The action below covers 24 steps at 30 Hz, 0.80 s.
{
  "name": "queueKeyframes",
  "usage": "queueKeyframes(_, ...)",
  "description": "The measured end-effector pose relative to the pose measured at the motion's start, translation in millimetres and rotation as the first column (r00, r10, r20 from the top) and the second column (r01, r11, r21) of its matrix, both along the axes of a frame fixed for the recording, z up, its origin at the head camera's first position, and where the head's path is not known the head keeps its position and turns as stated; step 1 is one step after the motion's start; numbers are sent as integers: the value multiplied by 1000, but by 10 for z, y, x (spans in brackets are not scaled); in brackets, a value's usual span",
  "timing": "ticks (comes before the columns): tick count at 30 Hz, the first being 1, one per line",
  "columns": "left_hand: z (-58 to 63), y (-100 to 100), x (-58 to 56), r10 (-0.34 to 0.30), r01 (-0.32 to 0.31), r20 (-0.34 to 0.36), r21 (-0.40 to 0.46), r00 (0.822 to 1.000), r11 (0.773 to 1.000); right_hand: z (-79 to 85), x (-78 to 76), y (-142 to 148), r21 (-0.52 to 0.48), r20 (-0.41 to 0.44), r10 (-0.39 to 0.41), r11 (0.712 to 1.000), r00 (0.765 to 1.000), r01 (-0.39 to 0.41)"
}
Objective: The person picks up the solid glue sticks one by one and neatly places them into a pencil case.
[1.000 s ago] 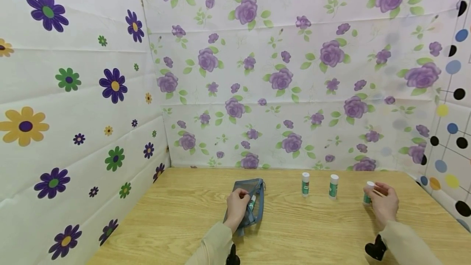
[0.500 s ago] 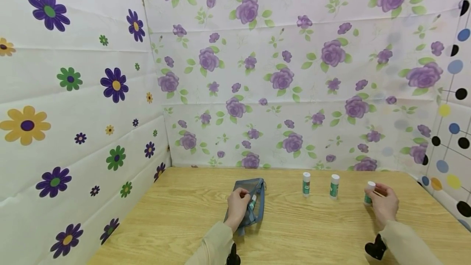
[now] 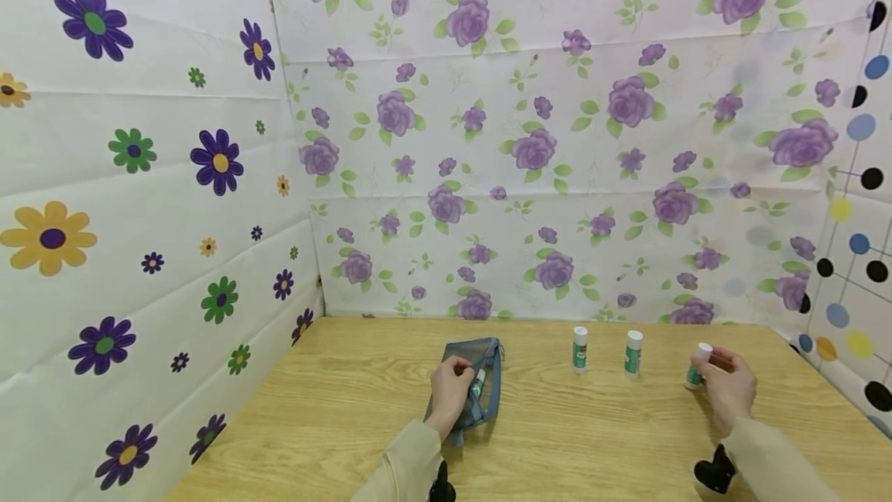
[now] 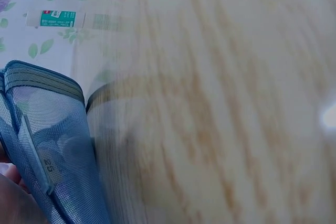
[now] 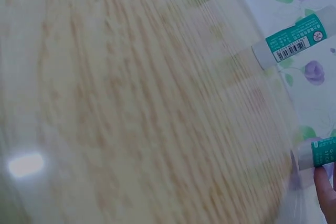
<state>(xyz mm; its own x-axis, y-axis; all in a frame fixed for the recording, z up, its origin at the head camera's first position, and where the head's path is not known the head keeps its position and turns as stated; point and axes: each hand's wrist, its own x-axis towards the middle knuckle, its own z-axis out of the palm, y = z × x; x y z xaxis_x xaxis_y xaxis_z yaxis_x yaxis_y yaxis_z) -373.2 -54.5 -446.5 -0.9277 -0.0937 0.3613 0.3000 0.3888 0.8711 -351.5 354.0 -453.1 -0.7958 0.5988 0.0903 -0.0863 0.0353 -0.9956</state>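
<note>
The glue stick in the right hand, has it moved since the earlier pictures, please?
Yes, slightly: in the head view, the held glue stick has tilted, its base shifting left toward the nearest standing glue stick.

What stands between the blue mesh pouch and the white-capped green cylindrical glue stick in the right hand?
In the head view, two white-capped green glue sticks stand upright on the wooden table, between pouch and held stick.

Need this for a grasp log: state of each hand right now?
Left hand: closed, holding the blue mesh zip pouch.
Right hand: closed, holding a glue stick.
</note>
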Motion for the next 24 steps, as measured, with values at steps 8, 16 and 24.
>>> queueKeyframes(8, 3, 0, 0, -2, 2, -6, 3, 1000, 1000, -185, -193, 224, -88, -97, 38, 995, 995, -46)
queueKeyframes(16, 15, 6, 11, -8, 8, -9, 8, 1000, 1000, -249, -268, 275, -65, -132, 71, 995, 989, -81)
queueKeyframes(24, 26, 8, 20, -10, 10, -6, 10, 1000, 1000, -113, -193, 157, -12, -114, 74, 997, 991, -76)
